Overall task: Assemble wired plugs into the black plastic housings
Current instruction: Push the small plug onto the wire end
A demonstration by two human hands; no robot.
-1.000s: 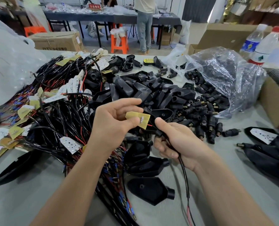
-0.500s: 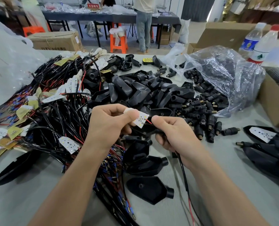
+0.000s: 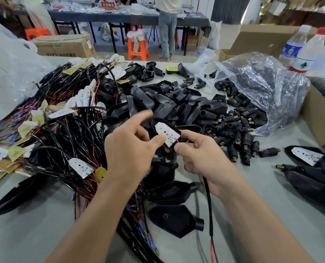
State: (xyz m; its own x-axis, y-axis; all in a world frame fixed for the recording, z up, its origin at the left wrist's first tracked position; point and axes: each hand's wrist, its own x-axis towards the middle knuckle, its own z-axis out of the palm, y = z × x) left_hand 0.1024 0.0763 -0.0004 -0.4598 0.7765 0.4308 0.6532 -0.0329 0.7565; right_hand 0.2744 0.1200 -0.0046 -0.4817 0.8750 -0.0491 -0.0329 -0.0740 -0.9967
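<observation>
My left hand [image 3: 127,149] pinches a white LED board [image 3: 167,132] with the thumb on its face and the index finger lifted. The board lies in a black plastic housing [image 3: 175,127] held between both hands above the table. My right hand [image 3: 201,154] grips the board's black cable [image 3: 208,202], its thumb beside the red wire at the board's end. The cable hangs from under that hand toward me. Most of the housing is hidden behind my fingers.
A heap of empty black housings [image 3: 167,107] lies behind my hands, and tangled wired boards [image 3: 63,120] lie to the left. Barrel plugs [image 3: 234,128] spill from a plastic bag [image 3: 262,88]. Loose housings [image 3: 175,219] lie near me; assembled units [image 3: 309,168], bottles [image 3: 308,52] and a cardboard box [image 3: 321,118] stand right.
The board has turned from its yellow back to its white LED face and now sits in a black housing. My left index finger has lifted off it.
</observation>
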